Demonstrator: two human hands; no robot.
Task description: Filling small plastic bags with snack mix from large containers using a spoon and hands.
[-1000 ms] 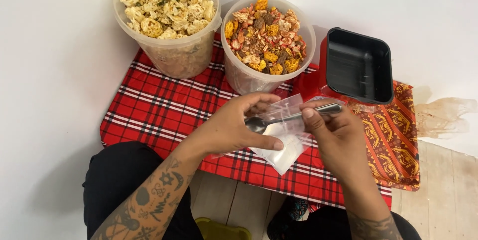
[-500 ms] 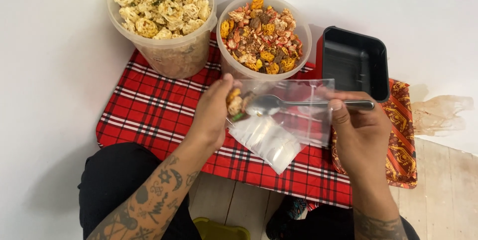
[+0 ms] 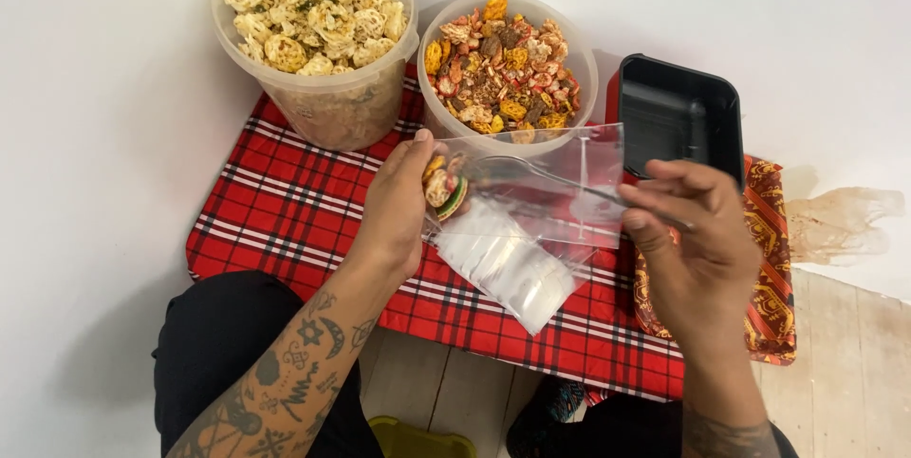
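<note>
Holding a clear plastic zip bag (image 3: 531, 230) open over the red tartan cloth (image 3: 285, 211), the left hand (image 3: 399, 206) pinches its mouth; the right hand (image 3: 688, 240) grips a metal spoon (image 3: 531, 173), tipping orange-red snack pieces (image 3: 442, 185) inside.

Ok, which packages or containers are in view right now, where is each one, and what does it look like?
Clear plastic bag: held between the left hand and the right hand, flat, see-through.
Left tub: rear left, round, translucent, pale yellow snacks.
Right tub: rear centre, round, translucent, red-orange snacks.
Black tray: rear right, rectangular.
No labels, signs or screens.
</note>
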